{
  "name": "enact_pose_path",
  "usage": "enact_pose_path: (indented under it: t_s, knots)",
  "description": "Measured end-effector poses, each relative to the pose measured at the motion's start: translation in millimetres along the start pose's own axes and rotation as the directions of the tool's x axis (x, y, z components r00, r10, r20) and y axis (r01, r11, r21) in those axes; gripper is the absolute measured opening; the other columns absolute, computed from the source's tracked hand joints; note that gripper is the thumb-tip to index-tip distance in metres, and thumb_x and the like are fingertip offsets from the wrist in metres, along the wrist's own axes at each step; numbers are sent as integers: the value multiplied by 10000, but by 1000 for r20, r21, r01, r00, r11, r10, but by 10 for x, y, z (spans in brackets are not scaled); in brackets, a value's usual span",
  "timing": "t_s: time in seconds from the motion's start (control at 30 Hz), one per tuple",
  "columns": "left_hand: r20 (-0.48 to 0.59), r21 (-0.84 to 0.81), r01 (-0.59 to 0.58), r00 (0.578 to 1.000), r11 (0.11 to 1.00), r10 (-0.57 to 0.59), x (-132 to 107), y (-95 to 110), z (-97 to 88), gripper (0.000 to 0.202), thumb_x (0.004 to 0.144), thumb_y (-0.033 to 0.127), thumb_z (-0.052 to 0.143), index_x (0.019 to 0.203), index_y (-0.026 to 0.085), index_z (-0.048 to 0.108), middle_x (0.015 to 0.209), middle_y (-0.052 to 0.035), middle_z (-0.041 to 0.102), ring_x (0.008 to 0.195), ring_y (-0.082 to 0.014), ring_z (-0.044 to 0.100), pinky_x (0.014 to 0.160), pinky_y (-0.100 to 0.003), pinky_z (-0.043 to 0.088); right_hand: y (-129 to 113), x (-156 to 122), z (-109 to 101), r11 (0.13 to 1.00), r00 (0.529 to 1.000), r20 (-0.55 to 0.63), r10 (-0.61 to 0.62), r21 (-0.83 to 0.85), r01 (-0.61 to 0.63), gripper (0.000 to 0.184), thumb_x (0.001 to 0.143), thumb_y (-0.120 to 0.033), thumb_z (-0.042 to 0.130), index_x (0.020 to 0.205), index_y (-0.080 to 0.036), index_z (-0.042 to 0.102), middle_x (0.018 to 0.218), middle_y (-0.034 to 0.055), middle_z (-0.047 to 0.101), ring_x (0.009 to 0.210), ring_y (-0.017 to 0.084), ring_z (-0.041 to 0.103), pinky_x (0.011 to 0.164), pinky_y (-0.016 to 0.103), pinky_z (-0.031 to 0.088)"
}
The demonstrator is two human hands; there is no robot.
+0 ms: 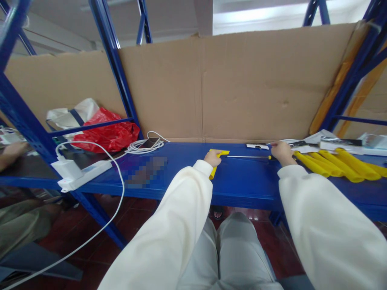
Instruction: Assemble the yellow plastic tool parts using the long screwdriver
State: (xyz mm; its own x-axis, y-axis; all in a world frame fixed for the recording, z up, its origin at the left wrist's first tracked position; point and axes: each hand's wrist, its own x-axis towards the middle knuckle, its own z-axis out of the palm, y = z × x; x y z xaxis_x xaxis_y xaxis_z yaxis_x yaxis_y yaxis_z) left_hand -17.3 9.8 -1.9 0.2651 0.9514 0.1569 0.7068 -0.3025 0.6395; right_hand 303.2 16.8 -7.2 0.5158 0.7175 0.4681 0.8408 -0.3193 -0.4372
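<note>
My left hand [213,157] rests closed on a yellow plastic handle piece [218,154] lying on the blue shelf [242,181]. My right hand [281,153] is closed around the end of a thin metal rod [246,156] that runs across the shelf toward the yellow piece. Just right of that hand lies a row of several yellow handles [335,164]. Both arms wear white sleeves.
A cardboard sheet [211,88] backs the shelf. At left sit a white power strip with charger [77,172], a coiled white cable with a phone [146,143], and a red bag [104,131]. Papers and dark tools [332,141] lie at right. Another person's hand [12,153] shows far left.
</note>
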Motion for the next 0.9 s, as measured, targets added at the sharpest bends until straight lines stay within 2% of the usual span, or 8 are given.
enact_pose_path:
  t_s: [0.1, 0.2, 0.3, 0.4, 0.5, 0.67, 0.8, 0.9]
  knots:
    - [20, 45, -42, 999, 998, 41, 9, 5, -1, 681, 818, -39, 651, 1477, 123, 709, 1483, -133, 708, 1391, -289, 679, 1211, -346, 500, -13, 91, -76, 999, 995, 87, 41, -20, -39, 381, 851, -127, 626, 1112, -251, 875, 1104, 141, 813, 1132, 343, 743, 965, 449, 575]
    - [23, 27, -67, 998, 997, 66, 23, -5, 20, 689, 790, -37, 680, 1452, 148, 736, 1449, -131, 731, 1392, -303, 678, 1207, -378, 510, -45, 155, -183, 999, 985, 169, 19, -51, -10, 404, 876, -125, 629, 1166, -268, 870, 1186, 124, 811, 1192, 339, 731, 1021, 445, 559]
    - [-8, -26, -62, 998, 998, 62, 21, -5, 41, 668, 764, -56, 700, 1388, 168, 783, 1385, -127, 773, 1334, -303, 717, 1174, -386, 539, -86, 171, -213, 990, 967, 253, -35, -123, 68, 382, 892, -140, 636, 1152, -286, 874, 1277, 111, 790, 1252, 356, 703, 1084, 492, 533]
    - [-35, -53, -58, 998, 997, 56, 2, 11, 46, 637, 754, -73, 699, 1337, 158, 810, 1364, -135, 784, 1305, -298, 732, 1160, -373, 545, -137, 165, -133, 962, 940, 325, -106, -205, 179, 354, 851, -151, 658, 1076, -311, 878, 1310, 110, 770, 1308, 385, 651, 1135, 589, 485]
    - [-23, -57, -47, 999, 997, 46, -17, 30, 38, 640, 755, -77, 695, 1345, 148, 804, 1372, -141, 781, 1303, -294, 730, 1144, -350, 547, -184, 190, 2, 937, 923, 360, -134, -257, 236, 343, 798, -206, 674, 1058, -329, 862, 1280, 112, 758, 1343, 404, 599, 1122, 676, 456]
    - [-16, -65, -48, 999, 997, 47, -27, 33, 36, 641, 752, -72, 699, 1344, 151, 806, 1350, -135, 792, 1279, -296, 739, 1130, -346, 555, -237, 275, 168, 922, 916, 389, -99, -312, 232, 388, 828, -222, 615, 1151, -243, 829, 1339, 186, 719, 1410, 435, 527, 1124, 719, 417]
    - [-6, -61, -55, 998, 997, 55, -26, 28, 42, 645, 761, -61, 689, 1358, 159, 799, 1357, -126, 790, 1293, -295, 733, 1145, -363, 550, -248, 292, 214, 924, 902, 427, -65, -316, 216, 404, 896, -204, 555, 1215, -177, 800, 1465, 243, 646, 1486, 445, 465, 1173, 726, 349]
    - [-11, -60, -65, 998, 996, 64, -27, 29, 45, 634, 761, -63, 694, 1350, 147, 800, 1364, -134, 786, 1308, -293, 725, 1152, -360, 545, -237, 294, 236, 916, 895, 442, -60, -332, 225, 406, 902, -199, 553, 1227, -170, 794, 1473, 257, 637, 1490, 452, 470, 1171, 729, 356]
